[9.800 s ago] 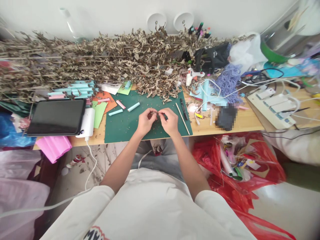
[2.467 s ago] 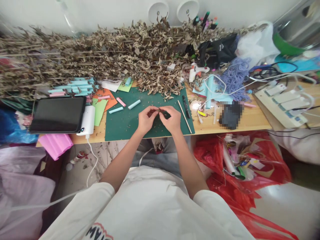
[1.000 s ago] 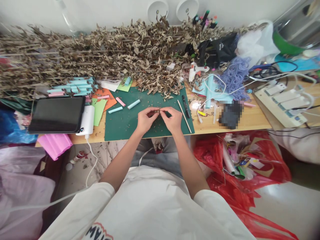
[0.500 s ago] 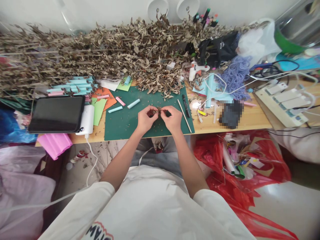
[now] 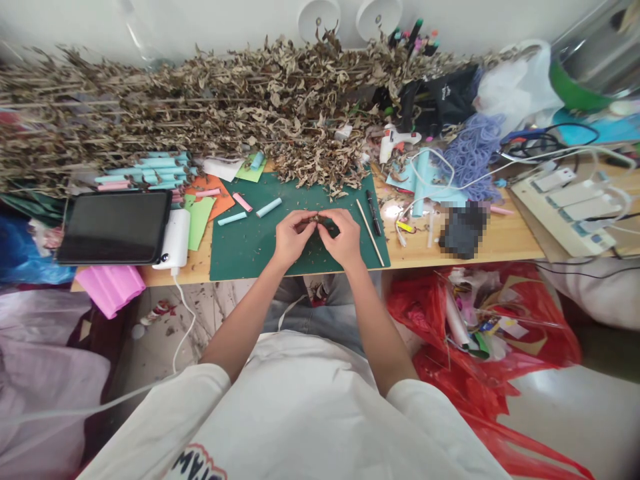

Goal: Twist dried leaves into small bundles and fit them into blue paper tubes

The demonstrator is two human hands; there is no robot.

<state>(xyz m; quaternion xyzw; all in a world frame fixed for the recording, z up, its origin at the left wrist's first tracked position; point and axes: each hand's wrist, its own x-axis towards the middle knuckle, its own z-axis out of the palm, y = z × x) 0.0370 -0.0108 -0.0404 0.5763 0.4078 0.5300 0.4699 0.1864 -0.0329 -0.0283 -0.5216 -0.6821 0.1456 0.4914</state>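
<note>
Over the green cutting mat (image 5: 240,253), my left hand (image 5: 293,238) and my right hand (image 5: 341,237) meet fingertip to fingertip. Both are closed in a pinch on a small clump of dried leaves (image 5: 315,219), partly hidden by the fingers. Leaf crumbs dot the mat below. Left of my hands lie two blue paper tubes (image 5: 269,207) and a pink paper tube (image 5: 242,202). Beyond them a heap of dry leaves (image 5: 320,163) spills onto the mat's back edge. A thin wooden stick (image 5: 369,233) and a black pen (image 5: 373,213) lie right of my right hand.
Dried leafy stalks (image 5: 200,107) fill the back of the table. A tablet (image 5: 115,227), a white power bank (image 5: 175,240) and stacked blue rolls (image 5: 163,170) are on the left. A glue gun (image 5: 397,141), purple yarn (image 5: 473,157) and a power strip (image 5: 560,207) are on the right.
Both hands stay together over the mat, fingertips shifting slightly around the dried leaf clump. Since the oldest frame the view has shifted a little; the tubes, stick and pen lie as before.
</note>
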